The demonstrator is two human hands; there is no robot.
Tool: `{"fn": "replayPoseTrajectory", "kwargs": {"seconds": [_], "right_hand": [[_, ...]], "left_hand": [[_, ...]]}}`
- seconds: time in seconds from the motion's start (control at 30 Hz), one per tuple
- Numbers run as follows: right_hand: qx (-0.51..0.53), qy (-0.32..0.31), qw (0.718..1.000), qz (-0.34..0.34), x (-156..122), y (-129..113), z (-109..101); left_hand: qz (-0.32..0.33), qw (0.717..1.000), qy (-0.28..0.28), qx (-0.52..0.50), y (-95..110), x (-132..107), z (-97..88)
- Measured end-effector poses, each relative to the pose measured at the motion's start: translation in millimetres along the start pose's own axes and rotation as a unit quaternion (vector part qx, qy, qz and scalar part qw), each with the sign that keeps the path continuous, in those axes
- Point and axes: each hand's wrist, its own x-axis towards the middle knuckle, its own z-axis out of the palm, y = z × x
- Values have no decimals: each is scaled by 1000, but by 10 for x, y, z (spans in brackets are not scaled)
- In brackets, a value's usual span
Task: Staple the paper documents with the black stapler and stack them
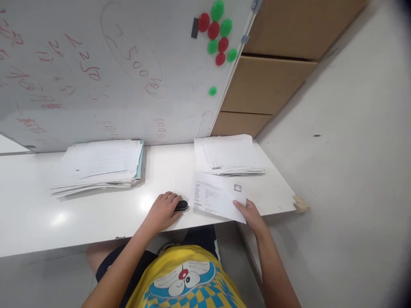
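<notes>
My left hand (164,210) rests on the white table, its fingers closed around a black stapler (182,205). Only the rounded end of the stapler shows; the hand covers the rest. A printed white sheet of paper (215,196) with a dark square mark near its upper right is pinched by my right hand (251,214), thumb on top at the lower right corner. The sheet's far edge reaches the right paper stack (229,154), and its left edge is close to the stapler.
A thicker paper stack (102,160) with a teal edge lies on the left of the white table (28,209). Behind stands a whiteboard (128,107) with red writing and round magnets (213,31). Cardboard boxes (266,83) are stacked beside it, and a white wall (353,149) bounds the right.
</notes>
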Motion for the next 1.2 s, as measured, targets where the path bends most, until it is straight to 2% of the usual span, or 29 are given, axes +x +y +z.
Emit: {"fn": "replayPoseTrajectory", "kwargs": {"seconds": [0.1, 0.17, 0.27, 0.6, 0.8, 0.9, 1.07, 1.2], "right_hand": [[-45, -23, 998, 44, -145, 4, -82], [-65, -25, 996, 57, -223, -15, -81], [-54, -26, 996, 66, -285, -37, -52], [-8, -25, 997, 76, -210, -13, -107], [-31, -74, 994, 75, -227, 9, 77], [-8, -61, 996, 67, -249, 10, 95], [51, 11, 996, 67, -245, -15, 5], [36, -21, 997, 69, -227, -27, 4]], "left_hand": [[27, 998, 13, 60, -118, -20, 198], [23, 997, 33, 64, -174, 3, 256], [10, 997, 57, 59, -197, 43, 251], [23, 995, 59, 80, -183, 50, 240], [18, 996, 61, 70, -181, 50, 239], [16, 996, 64, 66, -182, 53, 239], [12, 997, 62, 48, -187, 49, 241], [9, 997, 68, 47, -191, 44, 250]]}}
